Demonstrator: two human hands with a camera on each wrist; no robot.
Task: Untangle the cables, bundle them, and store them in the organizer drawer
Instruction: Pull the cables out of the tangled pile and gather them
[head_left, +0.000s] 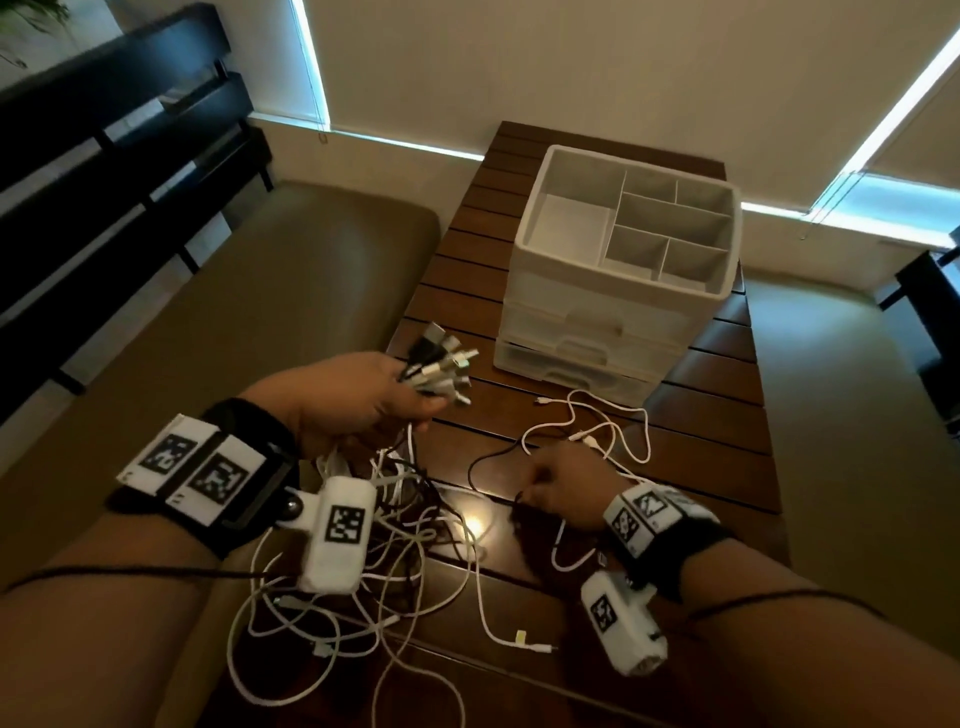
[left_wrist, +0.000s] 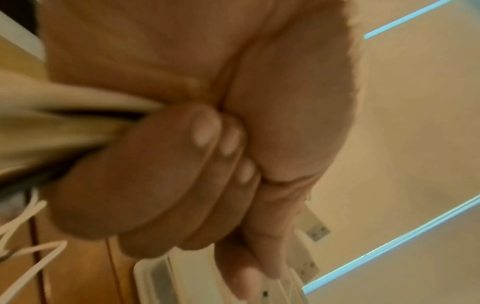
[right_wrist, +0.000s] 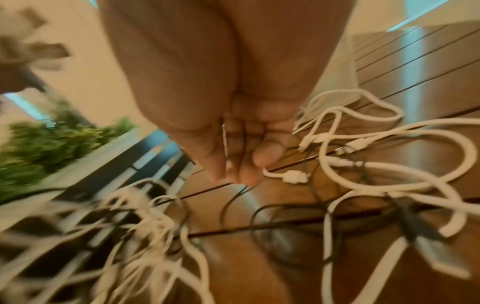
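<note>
Up front, from the head view, my left hand (head_left: 358, 400) is closed in a fist round a bunch of cable ends (head_left: 441, 364); their plugs fan out past my knuckles toward the organizer (head_left: 618, 270), and the rest of those cables hang below my fist into the tangle (head_left: 384, 540) on the wooden table (head_left: 717, 415). My right hand (head_left: 561, 488) sits low over the table, fingers drawn together on a thin black cable (head_left: 483, 462) that loops off to the left of my fingertips. A white cable (head_left: 613, 426) lies in loose curves just beyond my right fingers, between them and the organizer. The organizer's drawers look closed, its divided top tray open to view.

Next, the left wrist view: my fingers (left_wrist: 166, 185) are curled tight with the thumb pressed along them, and blurred white and dark cables (left_wrist: 78, 115) come out of the fist on the palm side. Part of the organizer (left_wrist: 155, 277) shows below my fingertips.

Last, the right wrist view: my fingertips (right_wrist: 246, 174) are pinched together on the black cable (right_wrist: 228, 201), which drops from them onto the table (right_wrist: 415, 61). White cable plugs (right_wrist: 293, 176) lie just right of my fingertips, touching the wood, and the blurred tangle (right_wrist: 135, 236) spreads to their lower left.
</note>
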